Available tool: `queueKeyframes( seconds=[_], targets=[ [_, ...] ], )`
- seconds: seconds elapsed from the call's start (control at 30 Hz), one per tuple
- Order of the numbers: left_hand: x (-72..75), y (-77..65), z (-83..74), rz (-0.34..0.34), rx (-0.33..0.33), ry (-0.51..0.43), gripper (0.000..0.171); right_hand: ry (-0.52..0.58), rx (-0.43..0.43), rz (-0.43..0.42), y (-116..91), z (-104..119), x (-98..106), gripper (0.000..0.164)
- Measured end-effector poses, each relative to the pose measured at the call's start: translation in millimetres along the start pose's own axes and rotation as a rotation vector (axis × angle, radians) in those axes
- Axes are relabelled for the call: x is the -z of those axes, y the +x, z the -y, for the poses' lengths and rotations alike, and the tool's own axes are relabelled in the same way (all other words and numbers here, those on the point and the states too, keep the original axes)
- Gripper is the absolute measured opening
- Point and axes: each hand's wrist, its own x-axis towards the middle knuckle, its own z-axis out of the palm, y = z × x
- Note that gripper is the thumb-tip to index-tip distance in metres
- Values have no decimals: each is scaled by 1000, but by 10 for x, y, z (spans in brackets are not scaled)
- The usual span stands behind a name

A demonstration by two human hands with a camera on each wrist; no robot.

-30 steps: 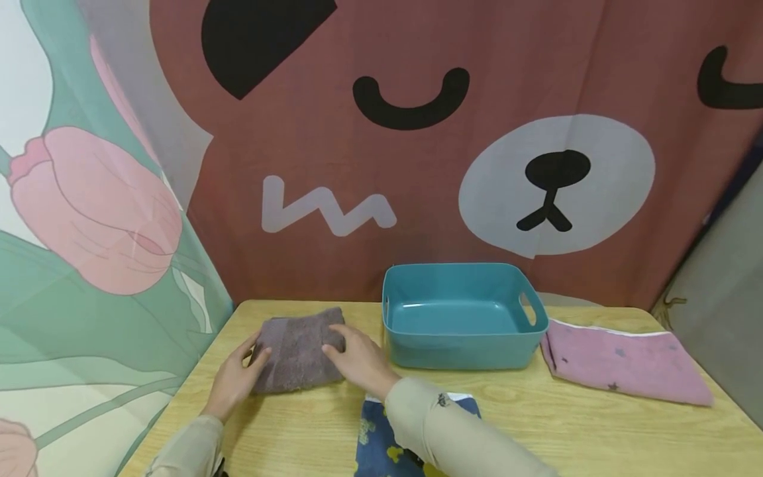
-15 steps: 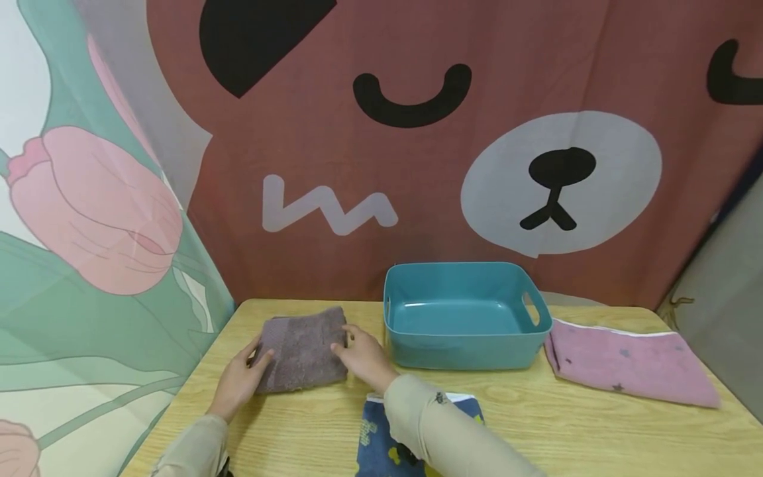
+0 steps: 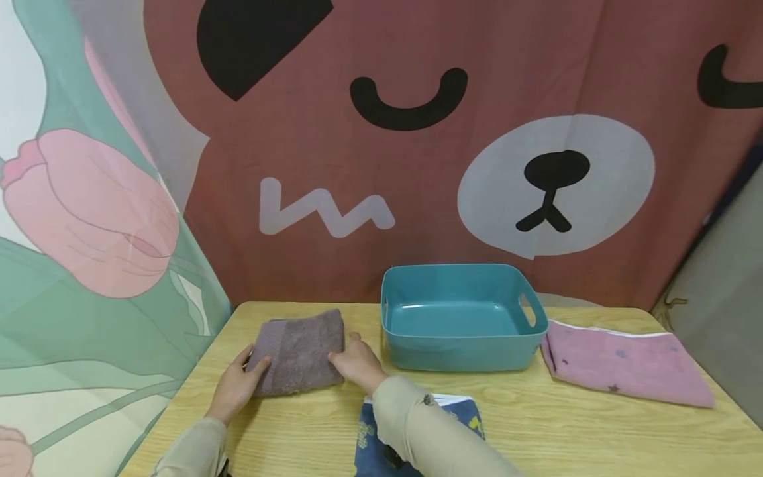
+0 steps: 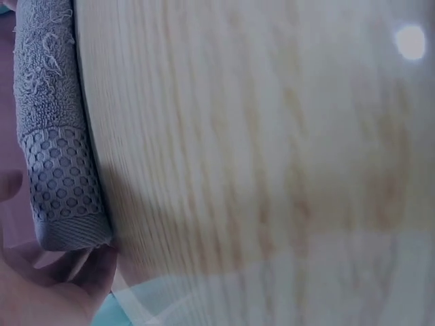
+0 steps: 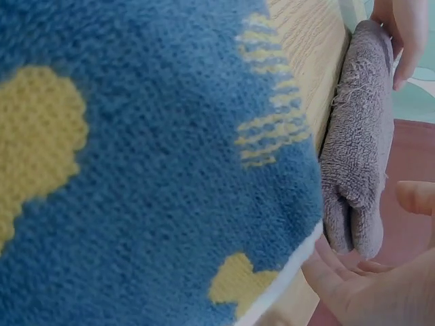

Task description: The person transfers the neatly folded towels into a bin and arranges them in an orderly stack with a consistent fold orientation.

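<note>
A folded purple-grey towel [image 3: 299,354] lies on the left part of the wooden table, its thick rolled edges showing in both wrist views. My left hand [image 3: 234,389] is at the towel's left end, fingers against that end and thumb held over the top face. In the left wrist view, the fingers [image 4: 95,275] reach under the towel's patterned border, the thumb standing apart from it. My right hand [image 3: 359,363] is at the opposite end. Its fingers touch the folded end in the right wrist view, while the thumb [image 5: 416,197] is raised away from the towel.
A teal plastic basket [image 3: 465,351] with side handles stands at the back centre. Right of it lies a folded pink towel [image 3: 632,364] with stars. A blue towel with yellow figures [image 3: 369,444] lies at the front, partly under my right sleeve. A printed curtain [image 3: 322,265] hangs behind.
My right hand has drawn back from the towel's top to its right end, its fingers coming off the upper face. The left hand and the towel have hardly moved.
</note>
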Motion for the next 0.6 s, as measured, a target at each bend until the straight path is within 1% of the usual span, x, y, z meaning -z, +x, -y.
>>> queueKeyframes(
  seconds=[0.17, 0.37, 0.5, 0.6],
  targets=[
    [3, -6, -8, -15, 13, -48, 71, 16, 11, -21, 28, -49, -29, 65],
    [14, -4, 15, -36, 40, -81, 70, 72, 14, 2, 30, -84, -84, 63],
    [25, -6, 5, -15, 57, -90, 74, 81, 45, 10, 27, -91, -123, 61],
    [29, -3, -10, 4, 68, -106, 79, 85, 59, 17, 27, -102, -150, 64]
  ],
)
